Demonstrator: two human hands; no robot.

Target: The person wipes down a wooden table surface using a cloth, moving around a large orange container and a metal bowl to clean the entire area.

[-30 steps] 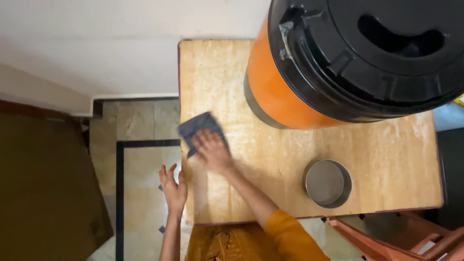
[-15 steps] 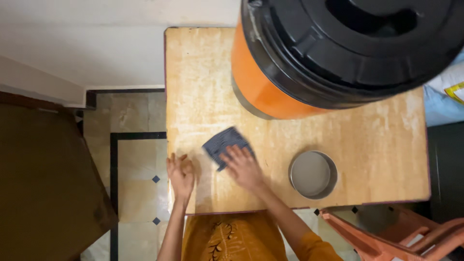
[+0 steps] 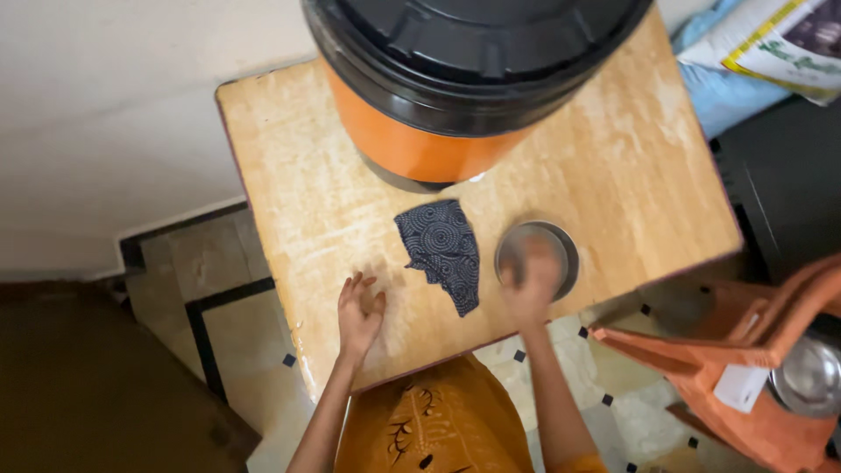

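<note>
A dark blue patterned cloth lies loose on the pale wooden table, with no hand on it. My right hand is blurred and lies over the near rim of a round steel bowl, just right of the cloth. Whether its fingers grip the bowl is unclear. My left hand rests on the table near the front edge, left of the cloth, fingers loosely curled and holding nothing.
A large orange container with a black lid stands at the back of the table, right behind the cloth. An orange plastic chair with a steel vessel is at the right. Printed sacks lie at the far right. Tiled floor lies to the left.
My right hand has let go of the cloth and moved right onto the steel bowl. The cloth lies still. My left hand stays near the table's front edge. The view has shifted.
</note>
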